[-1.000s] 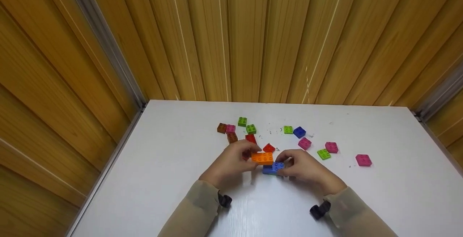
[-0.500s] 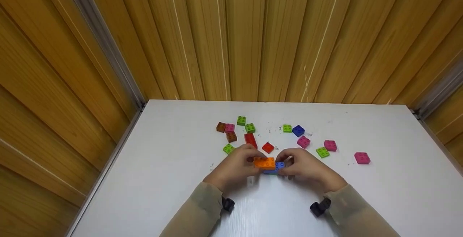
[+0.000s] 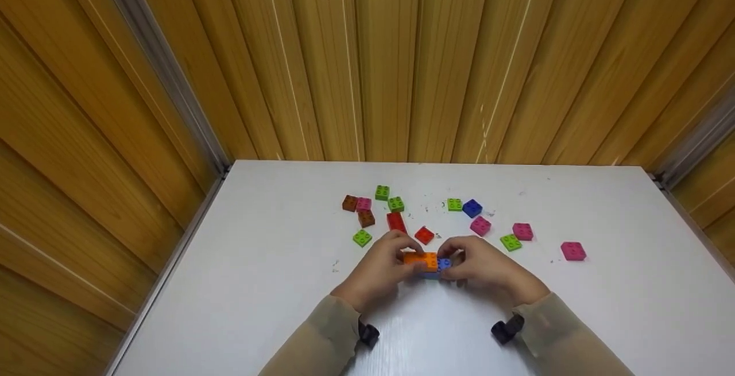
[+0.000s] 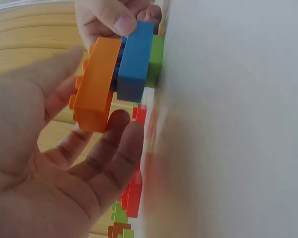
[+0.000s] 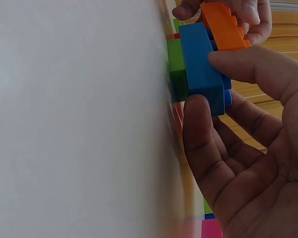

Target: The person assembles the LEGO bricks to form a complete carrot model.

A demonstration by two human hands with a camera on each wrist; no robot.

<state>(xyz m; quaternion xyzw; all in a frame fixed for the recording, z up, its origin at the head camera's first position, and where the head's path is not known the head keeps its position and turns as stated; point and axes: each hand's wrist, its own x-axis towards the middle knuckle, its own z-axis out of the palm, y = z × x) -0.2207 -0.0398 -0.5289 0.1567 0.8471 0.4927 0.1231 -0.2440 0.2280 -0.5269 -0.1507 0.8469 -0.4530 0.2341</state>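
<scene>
A long orange plastic brick with round studs lies at the lower centre of the head view, over the left part of a blue plastic brick and overhanging it. In the left wrist view the orange brick leans slightly, and blue studs show in the gap between the two. A light-green plastic brick sits against the blue brick's underside, close to the tabletop; whether it touches the surface cannot be told. The person's left hand pinches the orange brick between thumb and curled fingers. The right hand grips the right end of the blue brick, thumb and index finger bent around it.

Just above the left hand is a long red brick, its lower end reaching the fingers, and a small square red brick lies above the gap between the hands. Left of these are a square lime-green brick, a brown brick and a small pink brick. Right of centre, a dark-blue square brick lies just beside a flat lime brick; a bright-pink brick lies farthest right. All rest on a white table. Beige sleeves enter from the bottom edge, and wood-patterned panels fill the upper frame.
</scene>
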